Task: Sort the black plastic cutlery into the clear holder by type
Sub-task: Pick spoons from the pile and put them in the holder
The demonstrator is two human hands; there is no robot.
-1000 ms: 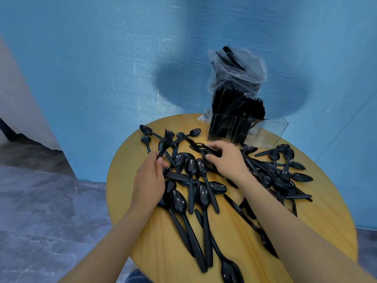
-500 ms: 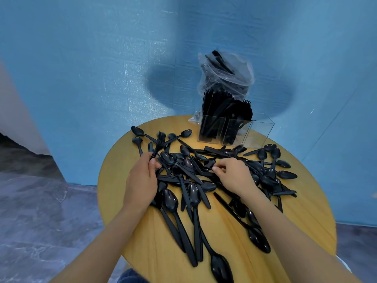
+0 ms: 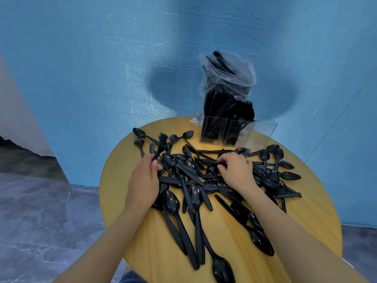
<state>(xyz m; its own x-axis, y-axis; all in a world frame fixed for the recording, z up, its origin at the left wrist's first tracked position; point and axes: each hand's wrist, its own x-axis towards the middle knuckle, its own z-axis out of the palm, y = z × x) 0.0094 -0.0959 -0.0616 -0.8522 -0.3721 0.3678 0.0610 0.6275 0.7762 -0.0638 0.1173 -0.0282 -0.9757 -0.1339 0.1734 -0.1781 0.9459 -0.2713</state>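
Cutlery point(image 3: 195, 180) is all over the round wooden table point(image 3: 318, 231), mostly spoons in a tangled heap in the middle and right, with a few long ones pointing toward the near edge. Compared with a second ago, the right hand point(image 3: 237, 172) has pulled back from the far side of the heap, up near the holder, to the middle of the pile, and now it's palm down with the fingers curled into the pieces there. Can't really tell if it's actually got one pinched or is just raking through. The left hand point(image 3: 143, 180) hasn't gone anywhere; it's closed on a small bunch of forks point(image 3: 161, 145) that stick up and away from it. So my guess is it's still in collecting mode, gathering forks in the left before a trip to the holder.

The clear holder point(image 3: 263, 132) sits at the far side of the table, just in front of a plastic bag point(image 3: 228, 78) with more black pieces. Its left and middle sections are packed, and the right one looks empty.

Room-wise, the path from pile to holder is short and open from above. A couple of spoons at the far left lie close to the table edge, so careless sweeping could knock them off.
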